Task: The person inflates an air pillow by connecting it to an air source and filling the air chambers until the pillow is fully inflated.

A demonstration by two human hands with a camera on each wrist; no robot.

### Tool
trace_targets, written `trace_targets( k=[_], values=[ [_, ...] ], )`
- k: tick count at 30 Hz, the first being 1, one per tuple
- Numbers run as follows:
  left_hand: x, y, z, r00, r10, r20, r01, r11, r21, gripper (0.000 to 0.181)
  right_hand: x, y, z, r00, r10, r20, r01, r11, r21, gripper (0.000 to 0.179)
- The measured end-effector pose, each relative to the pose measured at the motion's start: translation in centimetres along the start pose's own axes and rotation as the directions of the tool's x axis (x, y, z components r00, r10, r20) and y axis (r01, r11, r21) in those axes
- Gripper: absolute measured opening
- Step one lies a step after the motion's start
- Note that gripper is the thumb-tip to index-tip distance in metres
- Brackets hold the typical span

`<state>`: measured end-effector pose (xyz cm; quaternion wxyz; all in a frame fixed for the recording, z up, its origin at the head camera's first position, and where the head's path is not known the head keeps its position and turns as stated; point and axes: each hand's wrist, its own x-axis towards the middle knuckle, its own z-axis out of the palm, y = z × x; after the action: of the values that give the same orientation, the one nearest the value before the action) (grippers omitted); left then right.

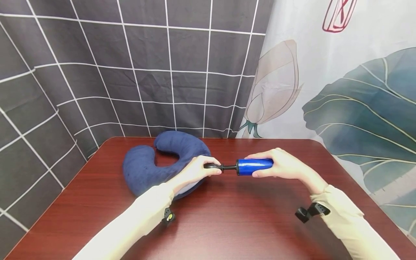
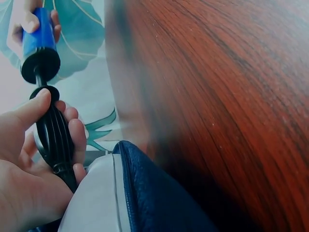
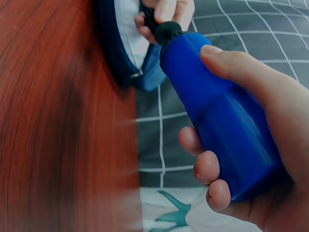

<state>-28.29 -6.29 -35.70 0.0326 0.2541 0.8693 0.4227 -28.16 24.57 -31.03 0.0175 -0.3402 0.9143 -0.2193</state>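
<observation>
A hand pump with a blue barrel (image 1: 255, 167) and a black handle (image 2: 52, 137) is held level above the table. My left hand (image 1: 196, 169) grips the ribbed handle, thumb along its top in the left wrist view. Around the blue barrel curl the fingers of my right hand (image 1: 287, 164), the thumb lying along its side in the right wrist view. A short stretch of black rod (image 1: 229, 167) shows between handle and barrel. Beside and partly behind my left hand lies a navy U-shaped neck pillow (image 1: 139, 173); its pale underside (image 2: 96, 193) has a zip along the edge.
The reddish-brown wooden table (image 1: 227, 224) has rounded far corners. Behind it hang a dark grey cloth with a white grid (image 1: 146, 47) and a pale curtain (image 1: 312, 72) printed with a bud and large leaves. A black wrist camera (image 1: 303, 214) hangs below the right sleeve.
</observation>
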Motion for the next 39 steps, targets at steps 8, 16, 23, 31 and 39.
trace_targets(
  k=[8,16,23,31,39],
  values=[
    [0.2,0.1,0.2,1.000,-0.022,0.010,0.022,0.999,-0.041,0.019,1.8,-1.3,1.5,1.000,-0.013,0.002,0.013,0.999,-0.038,0.055],
    [0.1,0.1,0.3,1.000,-0.012,0.020,0.012,1.000,-0.025,0.020,2.1,-1.7,2.0,0.998,0.027,0.054,-0.028,0.999,0.021,0.056],
    [0.0,0.0,0.2,1.000,-0.014,0.007,0.015,1.000,-0.014,0.020,2.5,-2.7,1.6,0.998,-0.025,0.053,0.034,0.984,-0.173,0.057],
    [0.0,-0.2,0.2,1.000,0.004,0.010,-0.005,0.999,0.037,0.022,1.9,-2.3,1.5,0.996,-0.044,0.079,0.056,0.987,-0.152,0.061],
    [0.0,-0.2,0.0,0.999,0.048,0.002,-0.048,0.994,0.099,0.021,-0.4,-1.0,-0.3,0.997,-0.055,0.061,0.063,0.989,-0.131,0.060]
  ],
)
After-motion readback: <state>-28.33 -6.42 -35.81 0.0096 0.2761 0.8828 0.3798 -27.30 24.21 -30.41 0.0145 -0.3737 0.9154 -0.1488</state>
